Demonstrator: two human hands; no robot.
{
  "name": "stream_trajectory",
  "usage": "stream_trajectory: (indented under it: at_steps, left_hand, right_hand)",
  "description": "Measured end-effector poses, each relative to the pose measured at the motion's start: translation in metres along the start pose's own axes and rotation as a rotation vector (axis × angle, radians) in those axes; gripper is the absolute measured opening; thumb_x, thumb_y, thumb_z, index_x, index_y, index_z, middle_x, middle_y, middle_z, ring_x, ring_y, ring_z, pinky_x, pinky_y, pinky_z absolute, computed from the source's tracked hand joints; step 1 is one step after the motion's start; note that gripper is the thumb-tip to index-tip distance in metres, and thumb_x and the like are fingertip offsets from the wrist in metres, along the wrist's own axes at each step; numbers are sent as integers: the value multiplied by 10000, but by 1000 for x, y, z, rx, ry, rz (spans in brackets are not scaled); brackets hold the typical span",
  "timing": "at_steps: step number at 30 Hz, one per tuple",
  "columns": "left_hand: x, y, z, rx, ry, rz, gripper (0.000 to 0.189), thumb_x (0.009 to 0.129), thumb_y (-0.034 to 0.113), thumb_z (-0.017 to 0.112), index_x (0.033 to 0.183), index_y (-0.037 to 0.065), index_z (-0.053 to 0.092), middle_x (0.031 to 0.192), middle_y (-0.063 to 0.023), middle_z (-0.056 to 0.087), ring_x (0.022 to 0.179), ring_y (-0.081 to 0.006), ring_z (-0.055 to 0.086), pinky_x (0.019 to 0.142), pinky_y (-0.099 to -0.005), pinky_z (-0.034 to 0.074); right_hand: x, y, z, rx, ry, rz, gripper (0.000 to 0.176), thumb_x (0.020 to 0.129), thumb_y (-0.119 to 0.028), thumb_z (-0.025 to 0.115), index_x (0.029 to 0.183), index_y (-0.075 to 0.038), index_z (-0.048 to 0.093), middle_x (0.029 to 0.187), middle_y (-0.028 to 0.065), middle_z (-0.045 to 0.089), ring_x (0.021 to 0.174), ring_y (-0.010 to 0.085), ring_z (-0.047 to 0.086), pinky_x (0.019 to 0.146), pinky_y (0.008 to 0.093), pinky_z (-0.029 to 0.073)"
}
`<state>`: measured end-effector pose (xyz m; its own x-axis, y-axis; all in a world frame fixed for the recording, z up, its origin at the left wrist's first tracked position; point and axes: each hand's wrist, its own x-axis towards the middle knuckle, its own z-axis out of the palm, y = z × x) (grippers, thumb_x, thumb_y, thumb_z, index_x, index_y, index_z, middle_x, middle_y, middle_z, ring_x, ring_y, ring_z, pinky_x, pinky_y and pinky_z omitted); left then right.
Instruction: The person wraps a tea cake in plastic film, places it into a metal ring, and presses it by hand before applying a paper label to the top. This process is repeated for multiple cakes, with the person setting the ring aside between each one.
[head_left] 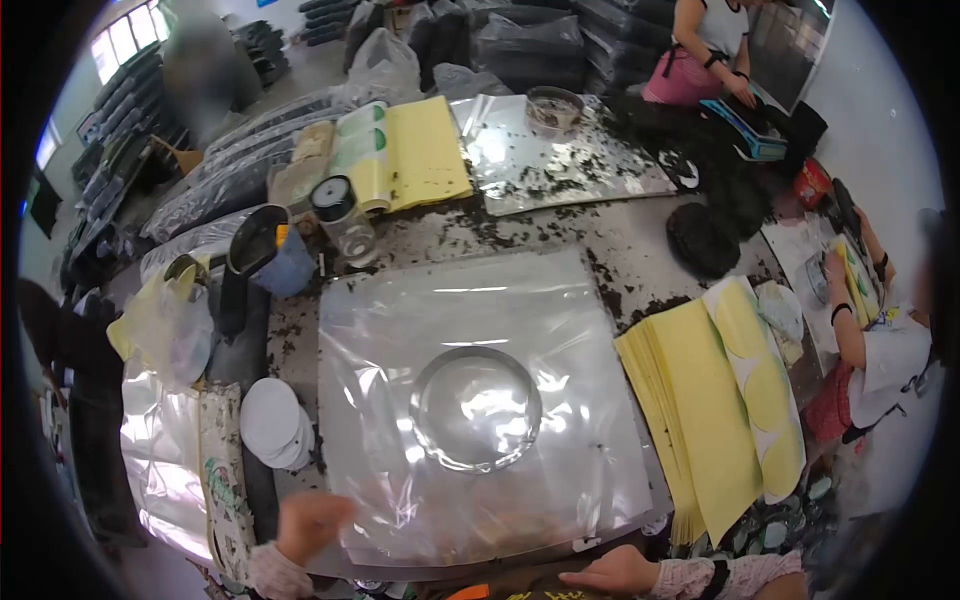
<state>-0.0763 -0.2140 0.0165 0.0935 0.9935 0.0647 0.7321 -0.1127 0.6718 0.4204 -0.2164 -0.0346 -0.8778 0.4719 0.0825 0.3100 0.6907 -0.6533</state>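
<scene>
A stack of clear plastic sheets (380, 450) covers the middle of the table, with a clear round ring (418, 415) lying at its centre. My left hand (312, 525) is at the near left corner of the sheets, its fingers smeared by motion. Below the near edge of the sheets is my right hand (618, 574), fingers stretched to the left and nothing seen in them. White round discs (270, 410) lie in a small pile left of the sheets. On the right, near the sheets, is a stack of yellow paper sheets (700, 410) with round yellow labels (755, 375) beside it.
Dark crumbs are scattered over the table (500, 228). Along the back stand a lidded clear jar (348, 225), a blue jug (275, 260), yellow sheets (428, 155) and a white board (520, 170). Two people (885, 370) work on the right.
</scene>
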Motion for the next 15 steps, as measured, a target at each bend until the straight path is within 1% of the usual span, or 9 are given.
stream_trajectory:
  at_steps: [1, 2, 3, 6, 8, 9, 10, 13, 15]
  left_hand:
    - [8, -23, -5, 109, 161, -70, 100, 798, 97, 770, 888, 57, 755, 849, -106, 749, 785, -282, 718, 719, -351, 561]
    - [39, -7, -15, 108, 275, -201, 115, 766, 73, 766, 874, 42, 741, 863, -125, 742, 798, -315, 709, 725, -370, 551]
    - [51, -32, -15, 381, 398, -152, 141, 765, 85, 771, 879, 22, 716, 907, -148, 732, 819, -355, 695, 728, -403, 546]
    - [44, -100, -15, 576, 291, -177, 268, 752, 54, 787, 993, -20, 695, 901, -189, 707, 818, -396, 667, 722, -425, 529]
    - [37, -126, -6, 643, 373, -99, 227, 733, 35, 790, 930, -26, 696, 820, -177, 688, 714, -348, 653, 661, -405, 510]
    - [36, -122, 0, 533, 432, -207, 193, 732, 44, 789, 882, -19, 684, 779, -176, 666, 681, -336, 637, 635, -403, 498]
    - [36, -119, 1, 430, 485, -310, 167, 731, 53, 788, 834, -12, 672, 738, -174, 644, 647, -324, 621, 609, -402, 486]
    - [45, -107, -6, 367, 498, -480, 146, 724, 47, 787, 756, -13, 658, 659, -166, 605, 583, -284, 592, 570, -378, 460]
    - [47, -99, -8, 401, 471, -509, 134, 719, 36, 785, 755, -19, 668, 648, -163, 604, 571, -273, 592, 564, -366, 458]
  right_hand:
    - [-12, -8, -10, -56, -79, 23, 403, 849, -161, 730, 1249, -142, 684, 1142, 92, 716, 979, 248, 716, 764, 331, 594]
    - [10, -3, -28, -78, 233, -57, 403, 844, -170, 738, 1244, -153, 689, 1146, 89, 714, 972, 240, 717, 745, 326, 597]
    - [45, -5, -60, -152, 310, 157, 282, 900, -183, 710, 1170, -102, 709, 1140, 99, 706, 1005, 262, 699, 909, 381, 566]
    - [29, 58, -47, -392, 246, 142, 296, 869, -219, 737, 1146, -116, 722, 1104, 69, 718, 955, 245, 710, 851, 366, 587]
    - [25, 83, -84, -410, 331, 82, 323, 854, -246, 740, 1143, -107, 705, 1141, 75, 710, 975, 252, 707, 888, 374, 573]
    - [32, 97, -116, -511, 387, 51, 323, 856, -252, 734, 1141, -104, 699, 1149, 80, 707, 977, 256, 706, 900, 381, 566]
    - [40, 116, -147, -473, 400, 465, 326, 870, -245, 718, 1155, -90, 683, 1141, 111, 701, 1007, 296, 690, 900, 405, 556]
    - [21, 284, -231, -555, 685, 812, 701, 885, -300, 709, 1462, -24, 423, 1433, 247, 503, 1339, 400, 464, 1122, 462, 375]
    - [23, 367, -290, -743, 700, 949, 1041, 806, -504, 774, 1576, -55, 237, 1559, 312, 311, 1439, 472, 304, 1179, 509, 288]
